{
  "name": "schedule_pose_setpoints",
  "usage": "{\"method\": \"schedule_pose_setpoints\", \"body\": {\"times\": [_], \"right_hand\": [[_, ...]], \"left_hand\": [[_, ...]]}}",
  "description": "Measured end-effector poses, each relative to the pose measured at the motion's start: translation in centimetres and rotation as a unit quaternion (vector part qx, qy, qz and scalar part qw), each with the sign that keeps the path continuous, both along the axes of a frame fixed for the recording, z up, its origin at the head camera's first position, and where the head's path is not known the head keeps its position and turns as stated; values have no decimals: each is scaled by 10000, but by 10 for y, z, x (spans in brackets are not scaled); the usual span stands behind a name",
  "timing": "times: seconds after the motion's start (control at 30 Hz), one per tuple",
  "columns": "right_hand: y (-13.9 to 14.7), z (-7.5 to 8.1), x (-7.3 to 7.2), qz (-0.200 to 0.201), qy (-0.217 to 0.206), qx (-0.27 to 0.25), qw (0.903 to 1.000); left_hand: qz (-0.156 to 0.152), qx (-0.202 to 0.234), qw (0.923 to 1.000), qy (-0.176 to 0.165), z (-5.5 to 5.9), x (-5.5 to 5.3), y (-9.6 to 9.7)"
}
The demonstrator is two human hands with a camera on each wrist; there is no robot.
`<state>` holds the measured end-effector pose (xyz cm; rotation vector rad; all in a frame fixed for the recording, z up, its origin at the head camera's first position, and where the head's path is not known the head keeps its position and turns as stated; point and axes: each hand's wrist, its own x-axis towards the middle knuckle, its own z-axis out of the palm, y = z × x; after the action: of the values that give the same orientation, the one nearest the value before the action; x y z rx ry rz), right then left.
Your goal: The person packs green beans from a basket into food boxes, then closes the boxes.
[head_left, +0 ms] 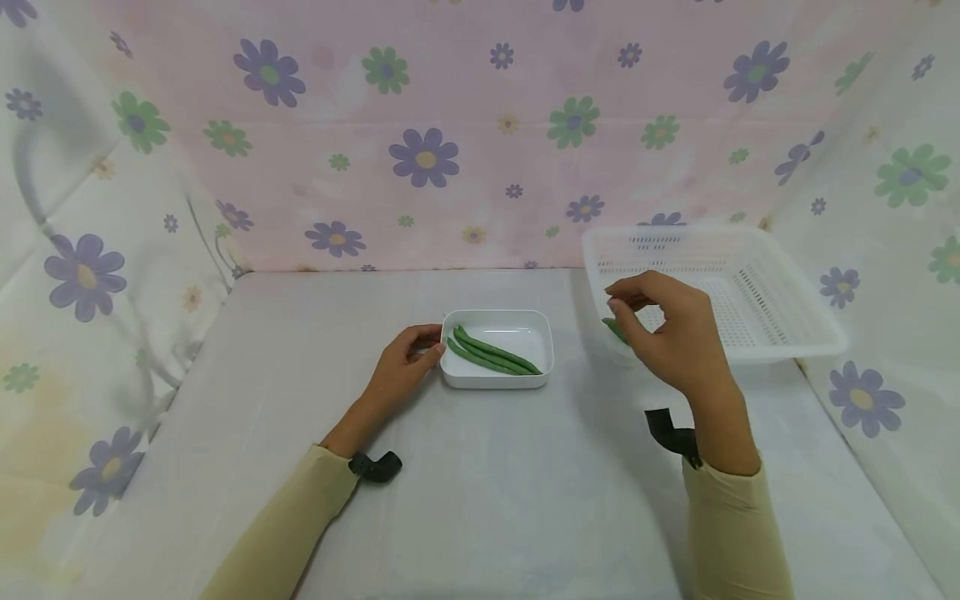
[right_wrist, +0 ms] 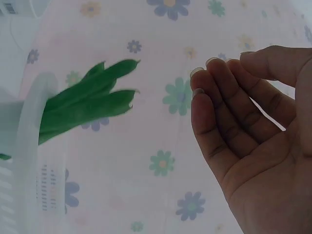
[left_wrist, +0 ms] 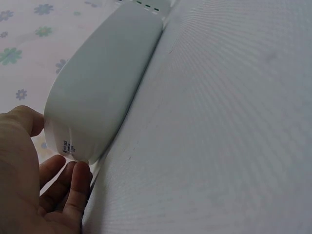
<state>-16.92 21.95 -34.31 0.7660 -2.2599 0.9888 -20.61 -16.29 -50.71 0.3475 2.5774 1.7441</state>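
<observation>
A small white rectangular dish (head_left: 497, 382) sits mid-table with a few green beans (head_left: 491, 357) lying slantwise in it. My left hand (head_left: 402, 364) holds the dish's left end; in the left wrist view the thumb is at the rim and the fingertips (left_wrist: 82, 170) are low on the end wall. My right hand (head_left: 667, 329) hovers at the near left of the white basket, its fingers loosely curved with nothing between them. Close by, more green beans (right_wrist: 90, 97) stick out past a translucent rim (right_wrist: 34, 109); the hand mostly covers them in the head view.
The white slotted basket (head_left: 780, 350) stands at the back right, near the side curtain. A flowered curtain (head_left: 480, 208) hangs behind the white-covered table (head_left: 480, 500) and along both sides.
</observation>
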Motion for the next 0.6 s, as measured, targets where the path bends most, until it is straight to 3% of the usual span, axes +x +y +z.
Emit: {"method": "schedule_pose_setpoints", "body": {"times": [0.23,0.6], "right_hand": [[28,0,-2,-438,-266,-25,9987],[53,-13,-12,-617,-1427,631,9858]], "left_hand": [[21,-84,10000,32,-1,0,0],[52,126,9999,-43,-2,-2,0]]}}
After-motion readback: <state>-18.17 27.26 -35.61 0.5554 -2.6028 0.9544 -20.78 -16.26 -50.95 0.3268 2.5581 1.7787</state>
